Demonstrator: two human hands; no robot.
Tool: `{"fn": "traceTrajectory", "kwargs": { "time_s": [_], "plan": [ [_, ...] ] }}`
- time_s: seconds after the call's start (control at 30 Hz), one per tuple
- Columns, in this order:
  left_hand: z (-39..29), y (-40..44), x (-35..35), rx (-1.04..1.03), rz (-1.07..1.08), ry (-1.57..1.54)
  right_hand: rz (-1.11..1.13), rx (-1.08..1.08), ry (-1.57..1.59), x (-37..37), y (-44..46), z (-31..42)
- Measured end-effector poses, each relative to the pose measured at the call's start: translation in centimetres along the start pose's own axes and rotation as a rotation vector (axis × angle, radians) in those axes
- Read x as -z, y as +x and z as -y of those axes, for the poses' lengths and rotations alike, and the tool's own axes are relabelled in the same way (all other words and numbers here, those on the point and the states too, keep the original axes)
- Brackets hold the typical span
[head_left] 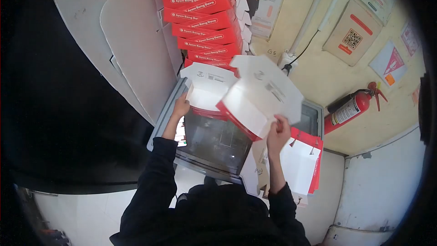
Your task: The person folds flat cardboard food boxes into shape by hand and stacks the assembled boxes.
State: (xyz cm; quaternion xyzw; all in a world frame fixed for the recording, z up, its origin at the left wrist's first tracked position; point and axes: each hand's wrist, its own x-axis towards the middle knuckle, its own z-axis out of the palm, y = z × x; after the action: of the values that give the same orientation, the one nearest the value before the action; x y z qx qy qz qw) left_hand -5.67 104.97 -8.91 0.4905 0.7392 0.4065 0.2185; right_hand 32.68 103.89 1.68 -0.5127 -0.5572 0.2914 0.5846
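My left hand (181,106) grips the left edge of an open red-and-white box (207,92) above the glass-topped cabinet (214,139). Closed on the lower right corner of a second open box (259,98) is my right hand (278,132); this box is tilted and overlaps the first one's right side. Both boxes show white insides and red outer walls. A lit phone (181,132) lies below my left hand, partly hidden by the wrist. More red-and-white boxes (300,164) lie to the right, beside my right forearm.
Tall stack of red boxes (205,32) behind the cabinet. Large white boards (132,41) lean at the left beside a black surface (59,109). On the right wall are a fire extinguisher (349,110), posters (353,32) and a plugged-in cable (302,53).
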Motion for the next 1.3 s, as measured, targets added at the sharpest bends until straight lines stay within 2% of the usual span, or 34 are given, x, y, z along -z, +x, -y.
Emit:
{"fn": "traceTrajectory", "kwargs": {
  "time_s": [0.03, 0.1, 0.17, 0.27, 0.3, 0.4, 0.5, 0.6, 0.7, 0.8, 0.9, 0.97, 1.07, 1.17, 1.27, 1.3],
  "plan": [
    [2.2, 0.7, -0.8, -0.089, -0.052, 0.005, -0.003, 0.083, 0.006, -1.8, 0.6, -0.6],
    [3.1, 1.0, -0.9, -0.054, -0.002, -0.086, -0.007, 0.252, 0.023, -5.7, 2.0, -1.9],
    [4.5, 1.1, -1.1, -0.020, 0.025, -0.133, 0.034, 0.306, -0.028, -8.9, 2.9, -0.9],
    [3.9, 1.0, 0.3, 0.216, 0.187, -0.520, 0.101, 0.339, -0.060, -12.8, 3.5, -0.1],
    [3.4, 0.9, 0.6, 0.218, 0.179, -0.660, 0.124, 0.341, -0.064, -13.7, 3.6, -0.3],
    [1.6, 0.2, 2.5, 0.182, 0.148, -0.684, 0.136, 0.398, -0.044, -15.4, 4.1, -1.5],
    [1.1, 0.4, 3.1, 0.180, 0.199, -0.681, 0.166, 0.363, -0.070, -15.8, 4.4, -2.6],
    [1.4, 0.8, 2.7, 0.199, 0.232, -0.584, 0.192, 0.552, -0.094, -17.2, 5.1, -5.3],
    [3.0, 1.5, 1.2, 0.160, 0.284, -0.525, 0.284, 0.652, -0.109, -17.0, 4.6, -6.5],
    [2.6, 1.1, 0.2, 0.092, 0.266, -0.627, 0.271, 0.067, -0.050, -16.9, 2.3, -9.4],
    [2.3, 0.7, -1.0, 0.091, 0.216, -0.685, 0.493, -0.317, 0.089, -15.7, 0.3, -7.9],
    [-2.4, -1.6, 0.7, 0.116, 0.200, -0.624, 0.579, -0.231, 0.124, -16.4, -0.6, -9.5],
    [2.5, -0.4, -1.5, 0.116, 0.138, -0.663, 0.668, -0.216, 0.099, -16.2, -1.1, -8.4],
    [3.6, -0.6, -0.9, 0.120, 0.165, -0.635, 0.744, -0.233, 0.014, -15.7, -0.8, -8.2],
    [1.2, -2.1, -0.7, -0.045, -0.143, -0.379, 0.731, -0.187, 0.050, -14.4, -0.1, -9.2],
    [-0.5, -2.7, -0.3, -0.102, -0.242, -0.291, 0.709, -0.166, 0.030, -12.6, 0.1, -7.3]
  ]
}}
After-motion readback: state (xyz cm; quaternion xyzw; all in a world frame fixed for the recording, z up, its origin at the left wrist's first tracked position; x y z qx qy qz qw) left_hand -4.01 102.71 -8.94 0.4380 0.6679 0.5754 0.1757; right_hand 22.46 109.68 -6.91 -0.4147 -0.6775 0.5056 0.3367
